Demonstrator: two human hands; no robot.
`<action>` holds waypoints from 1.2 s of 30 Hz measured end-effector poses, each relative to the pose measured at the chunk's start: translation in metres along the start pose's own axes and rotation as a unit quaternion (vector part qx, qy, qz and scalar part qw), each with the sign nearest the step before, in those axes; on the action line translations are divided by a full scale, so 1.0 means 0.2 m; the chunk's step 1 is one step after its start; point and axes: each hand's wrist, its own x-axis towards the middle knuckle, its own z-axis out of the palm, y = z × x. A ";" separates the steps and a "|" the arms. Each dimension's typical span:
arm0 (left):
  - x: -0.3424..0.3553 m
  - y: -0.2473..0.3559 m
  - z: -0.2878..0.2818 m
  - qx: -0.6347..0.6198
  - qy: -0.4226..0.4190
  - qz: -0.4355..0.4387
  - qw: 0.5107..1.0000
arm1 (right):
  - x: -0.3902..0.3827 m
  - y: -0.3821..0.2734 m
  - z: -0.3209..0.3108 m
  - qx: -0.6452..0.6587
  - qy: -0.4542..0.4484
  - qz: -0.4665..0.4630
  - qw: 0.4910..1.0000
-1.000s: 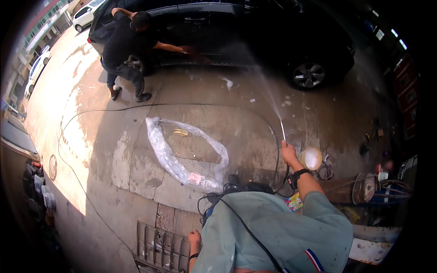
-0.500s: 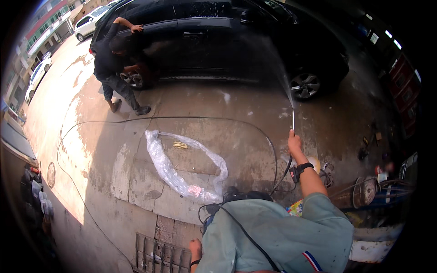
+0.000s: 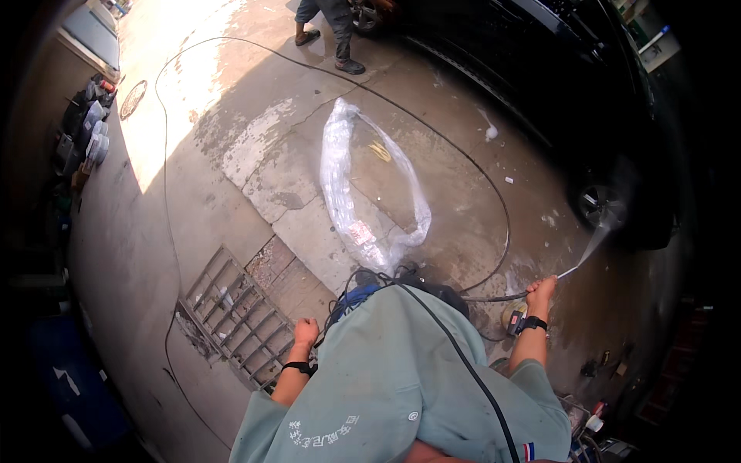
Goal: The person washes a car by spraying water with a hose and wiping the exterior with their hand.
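My right hand is wrapped round a pressure washer wand. A fan of water leaves its tip and meets the front wheel of the black car. The black hose trails from that hand back toward my feet. My left hand hangs low beside my body, its fingers curled, with nothing showing in them. It is nearest to a metal floor grate. On the ground ahead of me lies a long loop of clear plastic wrap, a yellow item inside the loop.
Another person stands beside the car's other wheel, only the legs visible. The hose loops across wet concrete. Containers and dark items line the left wall, with a blue object nearer. Clutter sits at the lower right.
My view has turned right and tilted down. The wand now points farther right, its spray on the front wheel instead of the car's side. More of my left arm shows.
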 end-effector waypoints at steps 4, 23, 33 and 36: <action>0.00 -0.02 -0.10 -0.008 -0.016 -0.023 1.000 | -0.03 0.12 0.10 0.003 -0.004 0.015 1.000; 0.31 -0.29 -0.25 -0.058 0.000 -0.184 0.981 | -0.26 0.67 1.09 -0.003 0.065 0.030 0.997; 1.07 -0.11 -0.96 -0.092 0.015 -0.195 0.976 | -0.35 1.14 1.84 -0.013 0.063 0.082 0.995; 1.38 0.00 -1.26 -0.115 0.133 -0.161 0.971 | -0.62 1.11 2.11 0.046 0.061 0.099 0.992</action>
